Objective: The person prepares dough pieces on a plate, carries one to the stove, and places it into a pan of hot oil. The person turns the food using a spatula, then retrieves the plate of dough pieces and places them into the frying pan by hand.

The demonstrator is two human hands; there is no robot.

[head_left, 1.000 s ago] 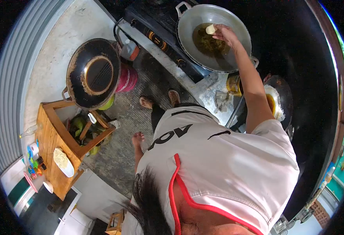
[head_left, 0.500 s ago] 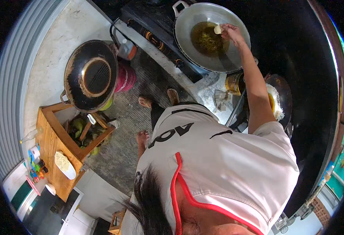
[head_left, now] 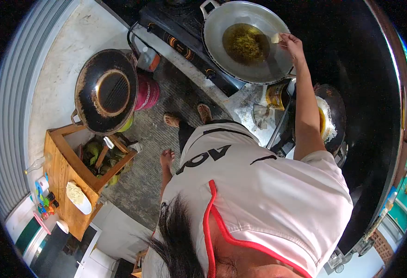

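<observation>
My right hand (head_left: 292, 47) is closed on a small pale piece of food (head_left: 276, 38), pinched between the fingertips. It is over the right side of a large grey wok (head_left: 273, 65), inside the rim. Yellowish oil (head_left: 245, 44) with bubbles or fine bits on its surface lies in the wok's bottom. At my left side hangs my left hand (head_left: 167, 158), away from everything, its fingers loosely bent and nothing visible in them.
The wok sits on a black gas stove (head_left: 185, 48). A dark pan (head_left: 331, 120) holds something white and yellow at right, near a golden tin (head_left: 276, 96). Left are a blackened wok (head_left: 85, 88), a wooden table (head_left: 55, 171) and a white dish (head_left: 84, 204) of pale food.
My right hand has moved right and slightly down, away from the oil toward the wok's rim, still pinching the pale piece. My left hand has shifted slightly upward in the picture.
</observation>
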